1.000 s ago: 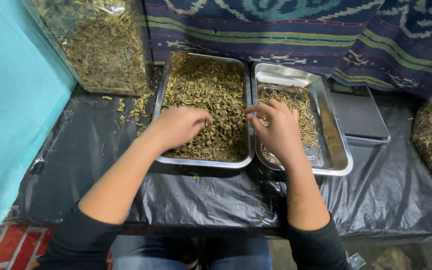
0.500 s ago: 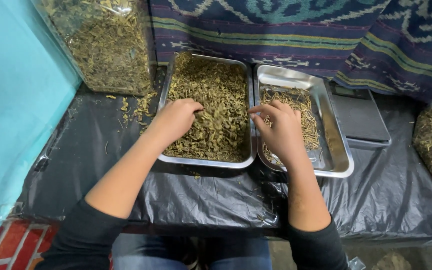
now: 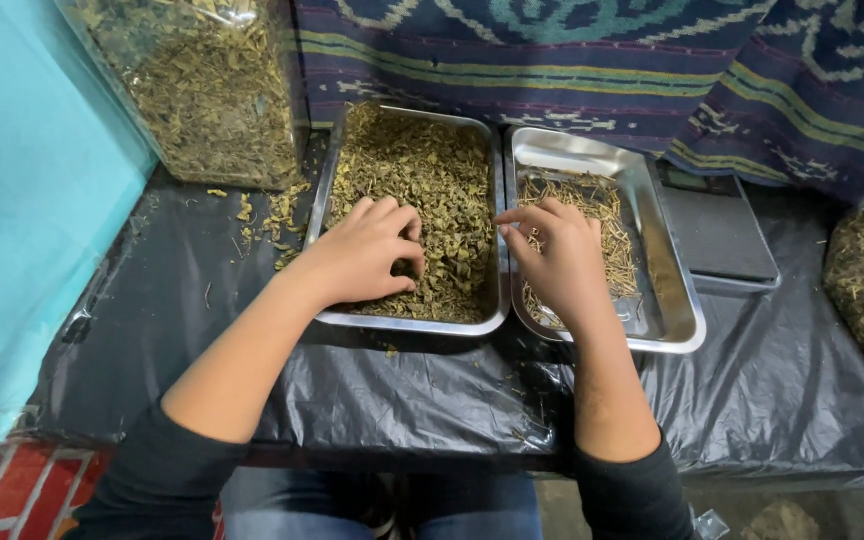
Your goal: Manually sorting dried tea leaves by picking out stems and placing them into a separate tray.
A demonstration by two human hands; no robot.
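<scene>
Two hands over two steel trays, sorting dried herb on the bench.

Our left hand (image 3: 362,255) sits in the left rectangular steel tray (image 3: 497,190), heaped w/ dried green-brown leaf bits (image 3: 432,180); fingers curled, raking into the pile, prob. pinching a little leaf, tho we can't see what's inside. Right hand (image 3: 562,262) hovers over the right shiny steel tray (image 3: 672,300), holding only thin pale stems (image 3: 602,205); fingertips drawn together, contents hidden. Trays touch side by side, so the reach across is short. Black plastic sheet (image 3: 402,390) catches spills; clear bag of leaf (image 3: 202,90) stands far left.
</scene>
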